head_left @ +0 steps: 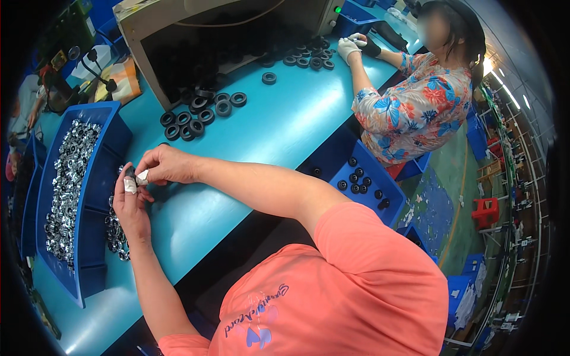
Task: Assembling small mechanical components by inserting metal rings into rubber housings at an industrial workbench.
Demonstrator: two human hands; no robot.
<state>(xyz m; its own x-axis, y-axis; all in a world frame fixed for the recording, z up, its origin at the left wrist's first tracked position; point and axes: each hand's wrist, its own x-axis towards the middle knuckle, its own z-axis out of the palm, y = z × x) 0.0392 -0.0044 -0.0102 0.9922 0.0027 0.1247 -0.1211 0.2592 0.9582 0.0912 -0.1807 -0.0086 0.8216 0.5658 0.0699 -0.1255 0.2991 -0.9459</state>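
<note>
My left hand [132, 210] and my right hand [170, 164] meet over the left part of the turquoise table. White tape wraps a finger on each hand. Between the fingertips sits a small dark part [130, 172], mostly covered, so its exact kind cannot be made out. The left fingers close around it from below, while the right thumb and forefinger pinch at its side. Just left of my hands stands a tilted blue bin [95, 204] full of small shiny metal parts [71, 190]. More loose metal parts [116, 231] lie beside my left wrist.
Several thick black rings [205, 115] lie beyond my hands, before a grey-framed machine opening [141, 65]. A blue crate [389, 187] holding black round parts [356, 181] is at my right. Farther right, a co-worker [415, 107] in gloves sits at the table. A red stool [485, 212] stands behind.
</note>
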